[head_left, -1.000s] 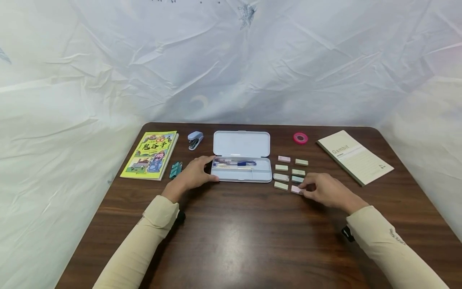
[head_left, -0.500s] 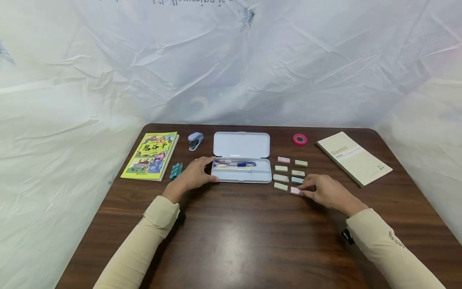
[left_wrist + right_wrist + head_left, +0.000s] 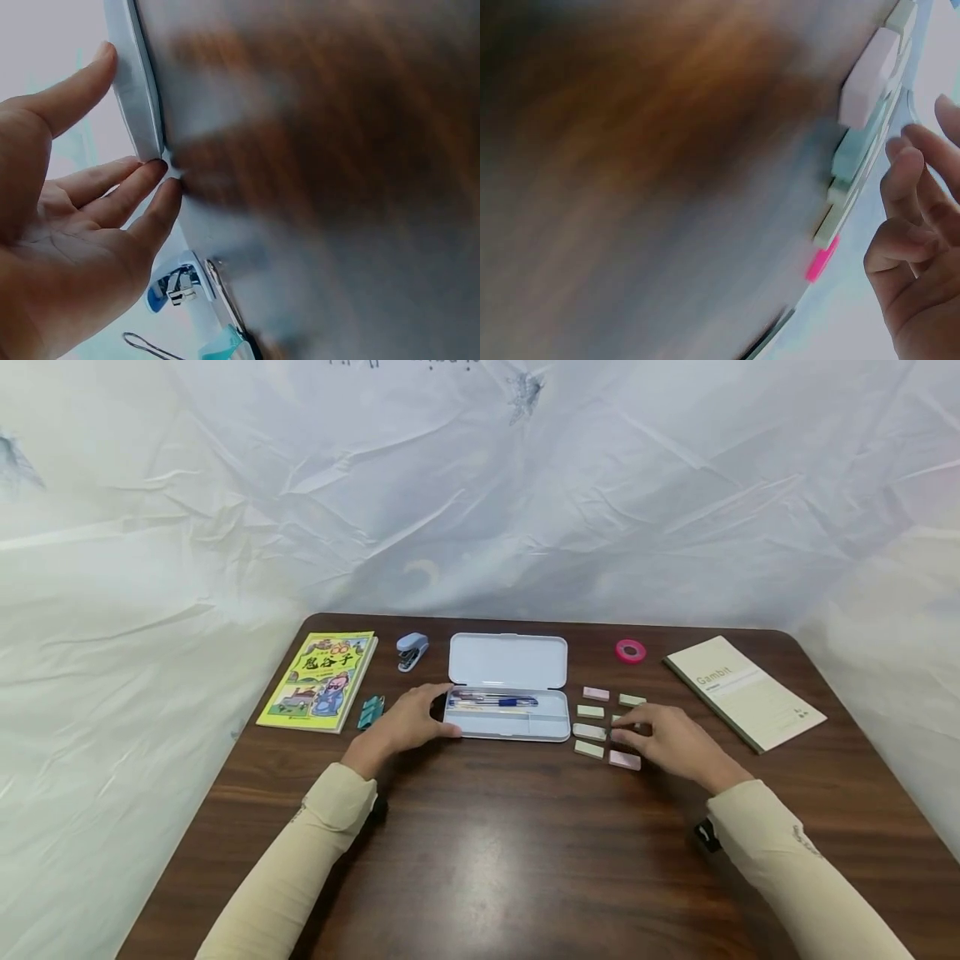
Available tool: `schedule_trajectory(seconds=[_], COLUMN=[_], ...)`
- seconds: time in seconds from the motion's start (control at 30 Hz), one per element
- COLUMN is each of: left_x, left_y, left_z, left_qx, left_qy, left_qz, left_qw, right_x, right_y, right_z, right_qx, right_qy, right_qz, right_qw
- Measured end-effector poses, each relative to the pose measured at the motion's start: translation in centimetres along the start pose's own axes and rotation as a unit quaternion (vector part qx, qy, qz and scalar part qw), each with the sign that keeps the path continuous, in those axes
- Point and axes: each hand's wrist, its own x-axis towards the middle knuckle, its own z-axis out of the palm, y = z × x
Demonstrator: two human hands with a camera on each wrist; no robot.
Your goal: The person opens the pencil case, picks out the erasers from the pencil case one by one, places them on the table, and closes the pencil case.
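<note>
In the head view my left hand (image 3: 405, 722) holds the left end of an open white pencil case (image 3: 487, 727), thumb at the front corner and fingers towards the back. Pens (image 3: 495, 700) lie in the case's rear compartment. To its right, small erasers stand in two columns, with a pink eraser (image 3: 625, 760) at the near right. My right hand (image 3: 671, 739) hovers over the right column, thumb and fingertips apart, hiding part of it. The right wrist view shows a teal eraser (image 3: 859, 146) lying behind the pink one, with nothing between my fingers.
A yellow book (image 3: 315, 683), a stapler (image 3: 412, 652) and a teal binder clip (image 3: 371, 712) lie left of the case. Behind the erasers is a pink tape roll (image 3: 630, 651). A cream notebook (image 3: 742, 692) lies at the right. White draped cloth (image 3: 480, 510) rises behind the table.
My right hand has let go of the near pink eraser and moved back, away from me, over the teal one. The left hand stays on the pencil case. The head view has shifted slightly.
</note>
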Motion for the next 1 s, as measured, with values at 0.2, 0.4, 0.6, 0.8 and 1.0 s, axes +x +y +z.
schedule_trajectory(seconds=[0.2,0.4,0.6,0.8,1.0], left_x=[1.3,1.0,4.1,7.2,7.0], left_y=[-0.5,2.2,-0.3,-3.5,-3.4], left_z=[-0.3,-1.4,-0.6,0.4,0.1], left_qx=[-0.05,-0.103,-0.111,-0.119,-0.125], left_qy=[0.027,0.044,0.06,0.082,0.096], left_qz=[0.006,-0.011,-0.014,0.015,0.026], left_qw=[0.9984,0.9937,0.9919,0.9893,0.9871], right_x=[4.2,7.8,10.1,10.9,10.7], right_y=[-0.9,-2.0,-3.3,-3.6,-3.5], right_z=[0.4,0.8,1.9,2.2,1.8], right_qx=[0.029,0.085,0.131,0.193,0.267], right_qy=[-0.009,-0.028,-0.021,0.008,0.007], right_qz=[0.011,0.05,0.089,0.099,0.098], right_qw=[0.999,0.995,0.987,0.976,0.959])
